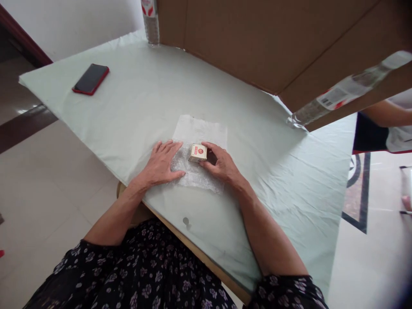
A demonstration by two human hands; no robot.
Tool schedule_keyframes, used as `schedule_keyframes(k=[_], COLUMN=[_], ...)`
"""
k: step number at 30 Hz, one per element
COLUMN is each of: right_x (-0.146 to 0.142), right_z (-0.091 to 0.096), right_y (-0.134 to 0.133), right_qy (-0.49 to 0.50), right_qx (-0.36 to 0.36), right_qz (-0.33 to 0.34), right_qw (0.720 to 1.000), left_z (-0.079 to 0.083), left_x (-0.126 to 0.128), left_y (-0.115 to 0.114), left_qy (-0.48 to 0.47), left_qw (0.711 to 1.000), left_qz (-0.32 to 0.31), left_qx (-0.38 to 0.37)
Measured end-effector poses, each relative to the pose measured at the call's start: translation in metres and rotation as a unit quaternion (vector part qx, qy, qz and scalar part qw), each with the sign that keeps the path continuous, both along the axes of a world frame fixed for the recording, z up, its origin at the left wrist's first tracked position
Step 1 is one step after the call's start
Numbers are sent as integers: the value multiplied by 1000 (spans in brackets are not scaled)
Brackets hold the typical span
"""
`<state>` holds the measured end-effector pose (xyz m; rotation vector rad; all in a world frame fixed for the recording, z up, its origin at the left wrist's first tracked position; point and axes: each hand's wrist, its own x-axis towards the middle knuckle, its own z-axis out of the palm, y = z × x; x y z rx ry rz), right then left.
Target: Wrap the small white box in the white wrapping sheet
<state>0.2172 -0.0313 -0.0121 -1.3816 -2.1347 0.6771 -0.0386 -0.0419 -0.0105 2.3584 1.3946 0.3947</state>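
Box (197,153) on bubble wrap (203,179)
Your right hand (224,165) pinches it, likely steadying; left hand (160,166), fingers spread, maybe pins left edge

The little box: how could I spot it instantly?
On the pale green tablecloth lies a bubble-wrap sheet. There, between the left hand and the right hand, is the small cream box; red printing sets it apart from the whitish sheet.

pale green tablecloth (138,103) under bubble wrap (200,132) and phone (91,79)
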Motion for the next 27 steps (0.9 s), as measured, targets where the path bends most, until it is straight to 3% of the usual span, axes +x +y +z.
schedule_keyframes(k=[6, 10, 14, 17, 22, 27], right_x=[-2, -2, -3, -4, -8, -4], right_z=[-1, -4, -5, -6, -9, 0], right_y=[0, -1, -1, -2, -3, -4], right_qy=[14, 15, 10, 15, 13, 54], right_qx=[9, 7, 17, 23, 29, -15], right_qz=[2, -4, -7, -11, -25, -12], right_qw=[1000, 1000, 1000, 1000, 999, 998], left_z=[3, 13, 24, 27, 22, 20], left_x=[-2, -10, -12, -4, 14, 20], left_y=[1, -14, -41, -51, -47, -40], left_qy=[-30, -86, -27, 27, 34, -69], left_qw=[1000, 996, 996, 994, 993, 992], left_qz=[4, 11, -51, -77, -75, -42], left_qx=[-5, 11, 69, 70, 89, 102])
